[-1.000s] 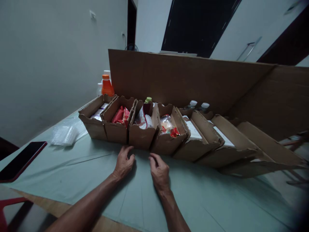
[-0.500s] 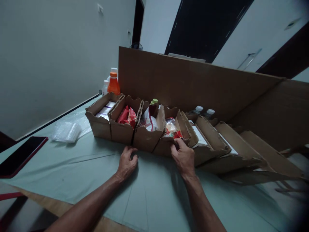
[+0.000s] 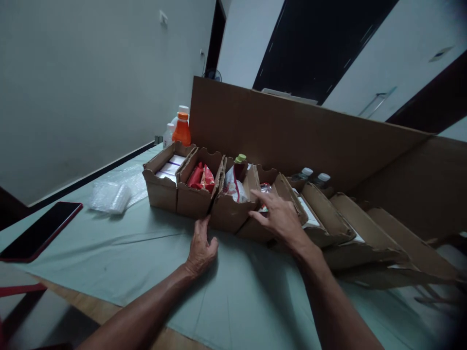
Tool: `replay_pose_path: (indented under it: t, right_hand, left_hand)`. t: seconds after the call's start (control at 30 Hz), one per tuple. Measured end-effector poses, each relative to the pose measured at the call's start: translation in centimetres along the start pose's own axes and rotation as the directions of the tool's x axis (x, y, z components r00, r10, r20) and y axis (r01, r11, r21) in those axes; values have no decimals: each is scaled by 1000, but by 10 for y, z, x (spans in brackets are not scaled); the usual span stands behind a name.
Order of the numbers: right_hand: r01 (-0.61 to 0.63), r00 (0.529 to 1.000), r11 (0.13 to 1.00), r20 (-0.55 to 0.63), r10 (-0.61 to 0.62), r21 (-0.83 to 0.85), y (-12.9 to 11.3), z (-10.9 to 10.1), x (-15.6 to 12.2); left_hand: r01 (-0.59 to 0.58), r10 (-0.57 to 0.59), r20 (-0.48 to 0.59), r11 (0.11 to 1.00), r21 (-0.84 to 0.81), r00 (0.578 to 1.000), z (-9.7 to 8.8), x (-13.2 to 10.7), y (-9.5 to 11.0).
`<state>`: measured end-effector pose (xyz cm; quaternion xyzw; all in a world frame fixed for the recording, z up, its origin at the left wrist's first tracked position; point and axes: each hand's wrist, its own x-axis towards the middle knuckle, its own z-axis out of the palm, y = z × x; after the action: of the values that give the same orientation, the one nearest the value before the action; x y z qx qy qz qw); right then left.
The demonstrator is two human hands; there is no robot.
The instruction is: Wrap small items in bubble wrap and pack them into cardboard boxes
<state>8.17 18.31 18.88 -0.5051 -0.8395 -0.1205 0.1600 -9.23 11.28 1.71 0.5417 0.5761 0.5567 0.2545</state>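
Note:
A row of open cardboard bins [image 3: 193, 204] stands on a table covered with a pale green cloth [image 3: 237, 296]. My left hand [image 3: 202, 247] rests on the cloth just in front of the third bin [image 3: 228, 218], fingers loosely curled with nothing in them. My right hand [image 3: 278, 217] hovers over the fourth bin [image 3: 255, 229], fingers spread and reaching into it above clear packets with red print. The second bin holds red packets [image 3: 201, 177]. In the first bin [image 3: 160, 192] lie white boxes.
A tall cardboard sheet [image 3: 292, 131] stands behind the bins. An orange-capped bottle [image 3: 181, 129] and white bottles sit at the far left. Clear plastic bags [image 3: 109, 197] and a dark phone [image 3: 40, 232] lie on the left. More bins [image 3: 365, 243] lean away on the right.
My right hand moved right from the cloth to the fourth bin's front, then rose over it with fingers spread. My left hand stayed on the cloth. The view shifted.

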Motion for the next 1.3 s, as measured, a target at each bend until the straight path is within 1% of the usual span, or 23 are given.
replay_pose_path:
  t: [0.03, 0.1, 0.2, 0.37, 0.43, 0.5, 0.57, 0.63, 0.67, 0.7, 0.73, 0.77, 0.83, 0.87, 0.97, 1.07, 1.13, 1.17, 1.23, 1.3]
  right_hand:
    - [-8, 998, 999, 56, 9, -33, -2, 3, 4]
    - [-26, 995, 997, 97, 33, -77, -4, 8, 7]
    - [-55, 994, 992, 85, 65, -114, -6, 10, 3]
    - [-55, 996, 982, 55, 66, -178, -11, 7, 0]
    - [-59, 996, 976, 55, 72, -208, -13, 8, 2]
    - [-57, 995, 979, 64, 70, -197, -14, 10, 3]
    - [-37, 998, 993, 44, 42, -112, -11, 9, 1]
    - [-35, 997, 998, -63, 38, 46, -3, 3, -8]
    - [-55, 987, 990, -142, 74, 132, 3, -2, -15]
    - [-92, 965, 973, -220, 140, 214, 9, -8, -25]
    - [-144, 933, 947, -279, 226, 287, 17, -15, -36]
    - [-202, 897, 915, -309, 316, 348, 24, -21, -48]
    - [-308, 839, 845, -293, 457, 436, 37, -30, -73]
    - [-343, 826, 816, -264, 497, 465, 42, -31, -84]
    - [-380, 822, 769, -194, 536, 514, 52, -24, -107]
    - [-363, 816, 770, -221, 535, 524, 59, -18, -113]
    - [-331, 830, 824, -274, 486, 460, 64, -20, -110]
    - [-306, 848, 866, -300, 437, 396, 66, -23, -107]
    - [-235, 901, 948, -319, 295, 213, 67, -30, -97]
    - [-147, 955, 989, -259, 144, 7, 66, -35, -81]
  left_hand:
    - [4, -4, 22, 1000, -4, 1000, 1, 1, -2]
    - [6, -6, 54, 1000, -9, 999, 4, 2, -6]
    - [-8, 7, 84, 1000, 2, 996, 6, 5, -11]
    - [-2, 0, 194, 1000, 6, 981, 1, 9, -12]
    - [-1, 0, 204, 1000, 5, 979, -1, 10, -11]
    - [-9, 10, 181, 1000, -5, 983, -1, 10, -10]
    - [-17, 18, 122, 1000, -11, 992, 0, 10, -9]
    - [-1, 1, 61, 1000, -1, 998, 1, 10, -10]
    - [21, -21, 37, 1000, 9, 999, 1, 10, -10]
    - [46, -46, 21, 999, 19, 999, 1, 10, -10]
    - [69, -70, 10, 997, 26, 998, 1, 9, -11]
    - [86, -86, 6, 996, 31, 996, 0, 9, -12]
    - [93, -94, 17, 995, 30, 995, 0, 8, -13]
    - [88, -88, 31, 996, 25, 996, 0, 7, -14]
    - [71, -72, 51, 997, 20, 996, -1, 5, -14]
    - [60, -61, 34, 998, 34, 998, -4, 5, -13]
    - [56, -57, 26, 997, 43, 998, -6, 7, -12]
    - [56, -57, 22, 997, 48, 998, -7, 8, -13]
    - [57, -58, 19, 997, 55, 998, -8, 9, -13]
    - [57, -59, 25, 997, 61, 998, -7, 9, -14]
